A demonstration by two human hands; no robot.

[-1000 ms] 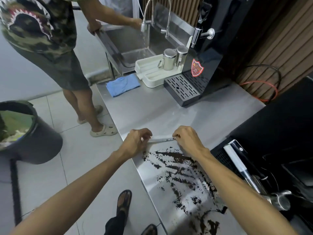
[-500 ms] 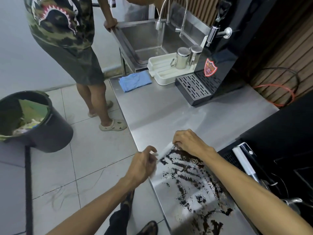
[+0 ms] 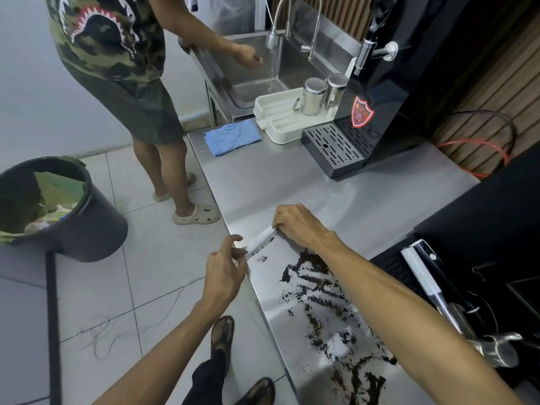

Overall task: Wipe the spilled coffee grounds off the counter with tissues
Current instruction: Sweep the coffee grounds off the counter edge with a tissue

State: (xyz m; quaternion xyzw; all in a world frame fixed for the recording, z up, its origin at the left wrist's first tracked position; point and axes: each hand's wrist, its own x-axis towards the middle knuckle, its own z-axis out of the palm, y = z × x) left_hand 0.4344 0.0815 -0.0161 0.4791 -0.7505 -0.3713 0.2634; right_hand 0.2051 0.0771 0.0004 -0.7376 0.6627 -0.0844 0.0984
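- Right hand [image 3: 304, 226]: fingers curled, pinching one end of the tissue [image 3: 261, 243] and pressing it to the counter [image 3: 292, 176] just beyond the coffee grounds [image 3: 321, 305].
- Left hand [image 3: 223, 267]: thumb and fingers pinch the other end, left of the grounds at the counter edge.
- Tissue: a narrow folded strip spanning both hands.
- Recommended: keep the strip taut and low, and draw it across the grounds in one pass. Slack would likely let grounds escape over the edge.
- Bin [image 3: 87, 214]: on the floor, well left of the grounds.
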